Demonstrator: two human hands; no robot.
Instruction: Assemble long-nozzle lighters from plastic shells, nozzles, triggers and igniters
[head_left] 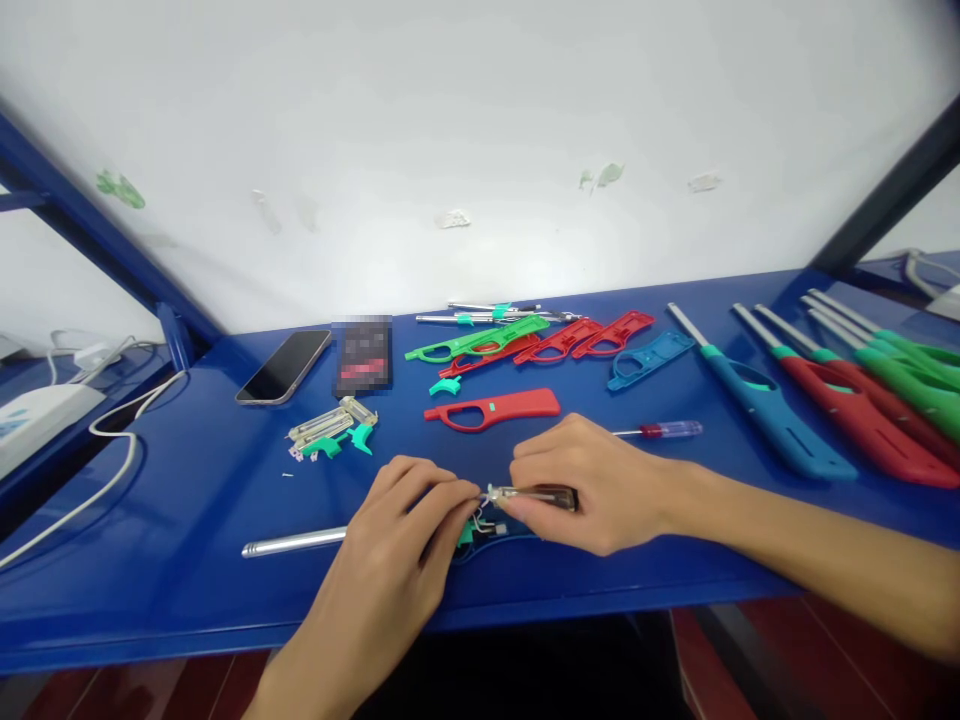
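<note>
My right hand [577,490] is closed around a small translucent lighter fuel tank [555,497], its metal valve end pointing left. Facing that valve, the fingertips of my left hand [412,525] are pinched together, and what lies between them is too small to make out. A silver lighter tube [292,543] runs along the table and disappears under my left hand. Between the hands sits a green trigger piece [468,533] with a thin pale hose looping beside it. Part of a blue lighter shell [517,539] shows below, mostly hidden by my hands.
Beyond my hands lie a red shell half [495,409], a screwdriver [671,429] and several other shell halves [555,342]. Fuel tanks [322,428] with green triggers lie left, near a phone [285,367] and dark packet [363,355]. Whole lighters [765,410] line the right side.
</note>
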